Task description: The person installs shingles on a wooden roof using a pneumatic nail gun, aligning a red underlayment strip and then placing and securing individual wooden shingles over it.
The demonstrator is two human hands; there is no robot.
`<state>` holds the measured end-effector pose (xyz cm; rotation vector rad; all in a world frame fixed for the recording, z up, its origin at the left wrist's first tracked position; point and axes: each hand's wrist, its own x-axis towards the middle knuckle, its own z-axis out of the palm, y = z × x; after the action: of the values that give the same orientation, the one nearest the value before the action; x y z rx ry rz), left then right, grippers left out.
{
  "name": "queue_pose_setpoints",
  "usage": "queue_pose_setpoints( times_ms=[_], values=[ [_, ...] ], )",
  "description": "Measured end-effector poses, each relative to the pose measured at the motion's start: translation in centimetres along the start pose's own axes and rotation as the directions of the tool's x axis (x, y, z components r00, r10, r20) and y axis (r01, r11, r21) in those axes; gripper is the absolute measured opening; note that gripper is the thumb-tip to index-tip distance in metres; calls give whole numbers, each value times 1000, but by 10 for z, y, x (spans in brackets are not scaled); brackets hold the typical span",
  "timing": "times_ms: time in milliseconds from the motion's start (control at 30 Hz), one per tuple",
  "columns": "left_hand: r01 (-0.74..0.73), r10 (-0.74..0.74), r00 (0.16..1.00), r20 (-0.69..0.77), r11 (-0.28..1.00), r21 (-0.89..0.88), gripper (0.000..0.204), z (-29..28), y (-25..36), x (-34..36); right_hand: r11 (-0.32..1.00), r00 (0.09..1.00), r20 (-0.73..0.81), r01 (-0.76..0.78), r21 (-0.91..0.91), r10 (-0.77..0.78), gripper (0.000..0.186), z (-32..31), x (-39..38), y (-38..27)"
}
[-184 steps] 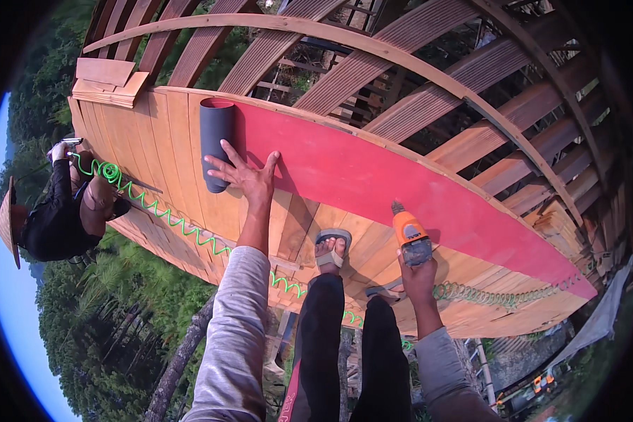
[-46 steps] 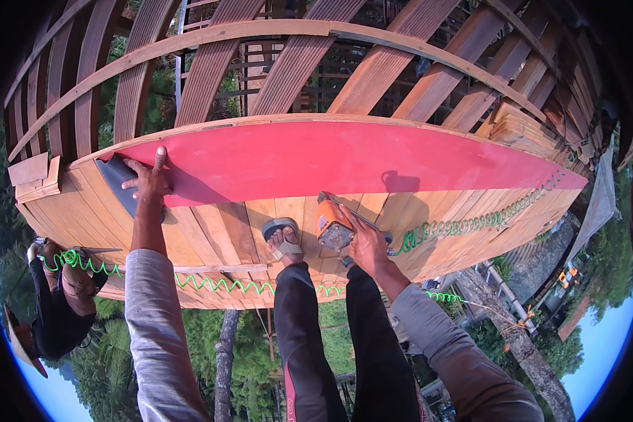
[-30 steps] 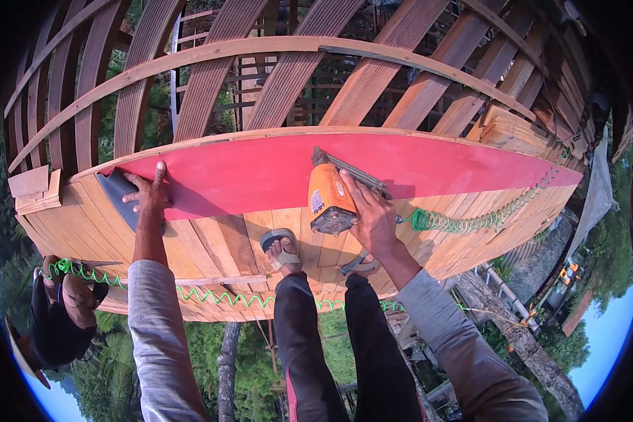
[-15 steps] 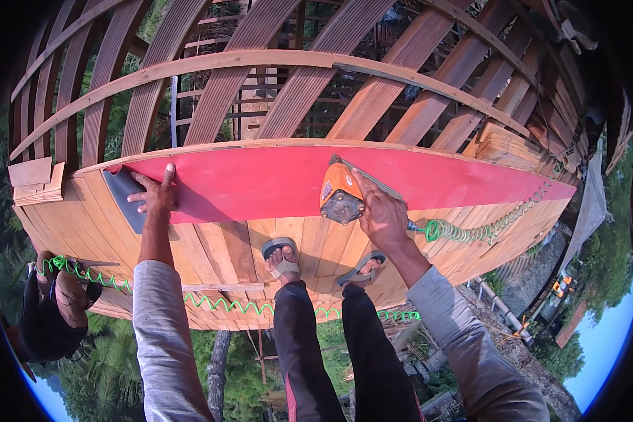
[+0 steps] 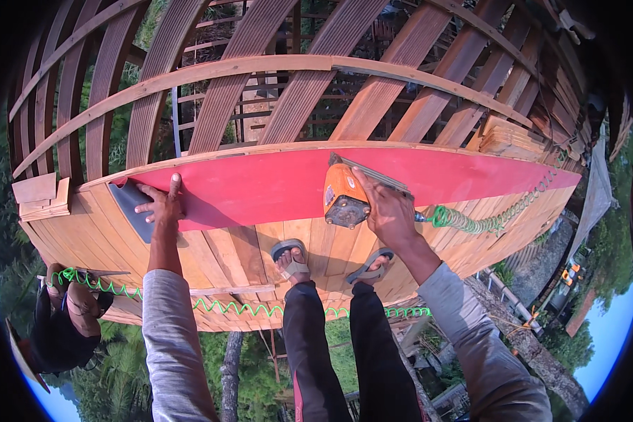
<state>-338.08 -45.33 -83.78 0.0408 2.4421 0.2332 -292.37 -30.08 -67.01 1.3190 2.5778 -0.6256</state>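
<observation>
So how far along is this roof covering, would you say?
The wooden planks underfoot look laid. In hand: the left hand presses the red sheet flat by its grey rolled end, while the right hand holds an orange nail gun at its upper edge. Beyond, bare curved rafters remain uncovered.

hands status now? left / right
Left hand: open, fingers spread flat on the red sheet.
Right hand: closed on the orange nail gun, pressed to the sheet.
</observation>
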Motion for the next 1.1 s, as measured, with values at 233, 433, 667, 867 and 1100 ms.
queue_pose_setpoints(
  times_ms=[233, 433, 667, 867, 1100],
  values=[
    [-105, 121, 990, -67, 973, 203, 141, -16, -48, 62, 995, 991, -117, 70, 64, -63, 80, 5, -3, -27],
    [-11, 11, 999, 37, 1000, 18, 140, 1, 16, -13, 998, 995, -90, -54, -31, 51, 76, 5, -15, 7],
    [-606, 569, 794, -214, 765, -215, 57, -125, -63, -41, 973, 921, 344, -221, 70, 185, 83, -89, -121, -45],
    [-396, 536, 827, 169, 769, -502, 41, -170, -135, -178, 845, 756, 497, -528, 81, 425, 52, -226, -251, -86],
    [-123, 230, 873, 431, 958, -261, 43, -286, -223, -340, 951, 864, 423, -308, 14, 273, 49, -284, -248, -96]
  ],
)
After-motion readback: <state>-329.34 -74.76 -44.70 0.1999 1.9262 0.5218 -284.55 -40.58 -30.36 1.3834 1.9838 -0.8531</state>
